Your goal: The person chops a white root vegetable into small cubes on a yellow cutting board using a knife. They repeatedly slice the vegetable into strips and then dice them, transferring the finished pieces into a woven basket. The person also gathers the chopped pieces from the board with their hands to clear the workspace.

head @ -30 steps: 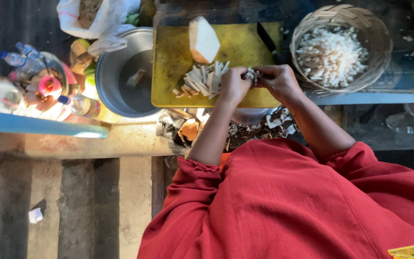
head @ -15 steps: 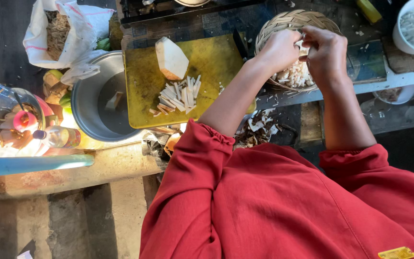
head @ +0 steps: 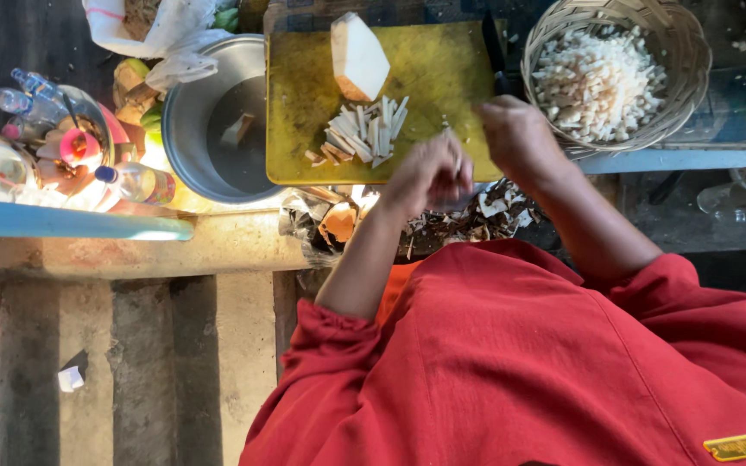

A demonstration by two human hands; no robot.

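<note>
A: Over a yellow cutting board (head: 304, 103), a person in red works cut white strips (head: 364, 134). Which step is this?

B: Likely gathering. The left hand (head: 429, 173) is curled at the board's near edge, just right of the strips; whether its grip holds a piece, I cannot tell. The right hand (head: 520, 138) hangs loosely closed; nothing shows in it.

A: What would come next?

B: Probably a reach left for the strips, then right to the woven basket (head: 692, 60) of chopped white bits.

A: Anything in the way?

B: A dark knife (head: 494, 52) lies between board and basket. A peeled white chunk (head: 360, 56) sits far on the board; a metal pot (head: 200, 112) stands left.
</note>
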